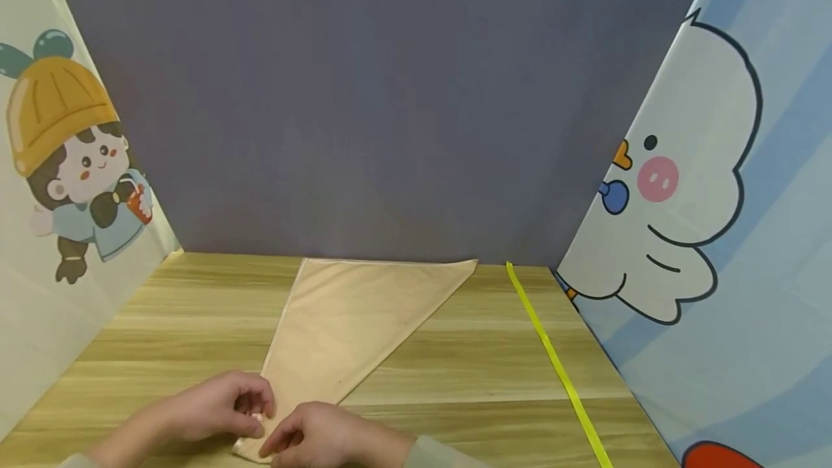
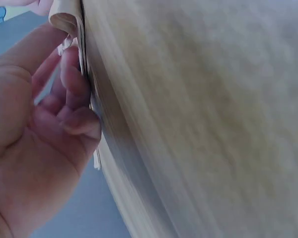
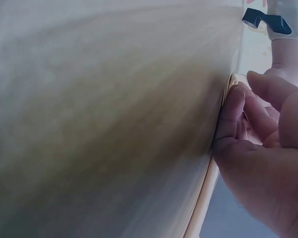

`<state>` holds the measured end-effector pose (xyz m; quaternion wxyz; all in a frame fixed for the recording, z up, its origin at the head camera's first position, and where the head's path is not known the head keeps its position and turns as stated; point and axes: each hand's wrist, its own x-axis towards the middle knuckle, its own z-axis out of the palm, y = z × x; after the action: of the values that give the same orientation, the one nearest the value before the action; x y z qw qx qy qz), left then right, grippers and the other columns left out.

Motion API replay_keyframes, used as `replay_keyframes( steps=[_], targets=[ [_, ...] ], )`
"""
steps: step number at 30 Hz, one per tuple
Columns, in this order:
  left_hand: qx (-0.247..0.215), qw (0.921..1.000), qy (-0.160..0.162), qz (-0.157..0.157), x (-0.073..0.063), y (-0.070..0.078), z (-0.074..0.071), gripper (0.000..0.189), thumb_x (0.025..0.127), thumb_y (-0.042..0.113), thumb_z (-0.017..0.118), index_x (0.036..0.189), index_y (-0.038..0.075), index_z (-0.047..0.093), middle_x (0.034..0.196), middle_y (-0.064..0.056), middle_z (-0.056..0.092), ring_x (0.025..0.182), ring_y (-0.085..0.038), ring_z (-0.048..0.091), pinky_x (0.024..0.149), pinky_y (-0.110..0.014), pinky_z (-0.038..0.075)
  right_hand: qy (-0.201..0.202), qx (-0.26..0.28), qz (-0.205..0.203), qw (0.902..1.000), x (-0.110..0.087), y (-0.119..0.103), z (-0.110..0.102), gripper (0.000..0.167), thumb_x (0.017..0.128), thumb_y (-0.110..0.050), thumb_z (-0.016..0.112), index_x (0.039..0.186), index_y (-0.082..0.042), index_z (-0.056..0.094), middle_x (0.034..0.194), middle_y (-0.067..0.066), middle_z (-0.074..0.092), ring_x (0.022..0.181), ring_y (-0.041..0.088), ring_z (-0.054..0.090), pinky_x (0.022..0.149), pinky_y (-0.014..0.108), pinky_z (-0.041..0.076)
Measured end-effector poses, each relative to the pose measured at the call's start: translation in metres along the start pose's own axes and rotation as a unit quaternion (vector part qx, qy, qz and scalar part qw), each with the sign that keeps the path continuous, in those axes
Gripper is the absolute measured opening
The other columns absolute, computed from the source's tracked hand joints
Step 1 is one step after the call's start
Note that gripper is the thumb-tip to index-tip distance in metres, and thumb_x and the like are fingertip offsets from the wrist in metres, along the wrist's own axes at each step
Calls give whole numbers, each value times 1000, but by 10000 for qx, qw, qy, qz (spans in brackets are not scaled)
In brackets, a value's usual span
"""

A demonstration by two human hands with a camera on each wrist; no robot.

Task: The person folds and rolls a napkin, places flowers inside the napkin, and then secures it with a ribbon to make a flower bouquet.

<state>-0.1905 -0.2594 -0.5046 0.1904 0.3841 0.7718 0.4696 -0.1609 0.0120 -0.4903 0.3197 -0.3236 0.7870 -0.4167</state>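
Note:
A beige cloth (image 1: 364,316) lies folded into a triangle on the wooden table, its narrow end toward me. My left hand (image 1: 224,406) is at that near end, thumb and fingers pinching a small fold with a whitish bit at its edge. The left wrist view shows the cloth's rolled edge (image 2: 64,17) by the thumb of the left hand (image 2: 44,104). Beside it, my right hand (image 1: 325,435) rests its bent fingertips on the near corner. Seen from the right wrist, the thumb of the right hand (image 3: 268,134) stands raised by the cloth's edge.
The wooden table (image 1: 468,367) runs back to a grey panel (image 1: 390,107). A yellow strip (image 1: 559,367) runs along the table's right side. Cartoon-printed walls (image 1: 767,352) flank both sides. A dark clip-like piece (image 3: 268,21) shows near the other wrist.

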Motion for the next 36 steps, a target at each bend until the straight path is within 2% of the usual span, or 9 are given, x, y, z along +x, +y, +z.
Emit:
replay_keyframes(
  steps=[3,7,13,16,18,24,29,33,36],
  targets=[
    [515,9982,224,226,0,0,2,19,91,8,86,101,14,71,85,-7,62,78,2,55,61,-22,48,-10,90,117,9999,1,0,1,22,103,-11,72,121,-12,85,97,-13,82,78,-11,63,75,12,53],
    [966,9934,215,586,-6,1,1,12,93,9,86,95,18,78,88,-2,65,81,1,56,63,-20,49,73,112,266,9996,2,0,3,22,102,-10,73,119,-14,86,93,-15,81,77,-10,64,74,12,53],
    [431,9974,-229,527,-18,7,-7,23,86,14,93,107,15,84,98,-7,66,88,-8,58,71,-23,51,121,53,332,9994,3,-1,4,22,100,-9,74,118,-15,86,88,-18,77,77,-9,63,74,13,53],
    [401,9972,-326,535,-20,8,-8,28,85,15,93,111,17,84,104,-7,65,95,-11,58,78,-22,51,100,68,321,9994,2,0,3,22,100,-9,74,118,-14,85,88,-16,78,77,-9,63,75,12,53],
    [426,9969,-342,564,-19,8,-7,25,87,13,91,111,18,84,106,-7,65,98,-11,60,81,-22,52,92,68,326,9994,2,0,4,22,100,-9,74,119,-14,85,89,-15,78,78,-10,64,75,12,53],
    [556,9960,-256,652,-17,7,-5,22,90,5,85,106,20,86,106,-3,66,95,-3,60,74,-22,53,112,114,269,9995,3,1,5,22,100,-8,77,120,-13,85,91,-14,79,78,-11,63,75,11,53],
    [609,9954,-139,725,-17,6,-4,20,93,5,83,104,21,87,107,-3,66,100,-4,62,79,-22,54,239,-116,197,9995,4,-1,5,20,99,-9,80,117,-14,85,88,-16,77,76,-11,61,73,11,52],
    [506,9957,-156,761,-14,6,-3,17,97,5,81,101,21,85,105,-5,70,100,-5,64,80,-22,54,381,-147,235,9989,3,-2,7,17,98,-9,80,113,-16,86,85,-16,76,73,-10,61,71,12,52],
    [307,9970,-261,663,-13,5,-4,14,99,4,78,102,17,83,102,-1,75,96,1,64,77,-22,54,510,-234,246,9981,3,-3,9,15,98,-9,81,109,-18,87,85,-16,77,73,-11,61,71,11,52]
  ],
)
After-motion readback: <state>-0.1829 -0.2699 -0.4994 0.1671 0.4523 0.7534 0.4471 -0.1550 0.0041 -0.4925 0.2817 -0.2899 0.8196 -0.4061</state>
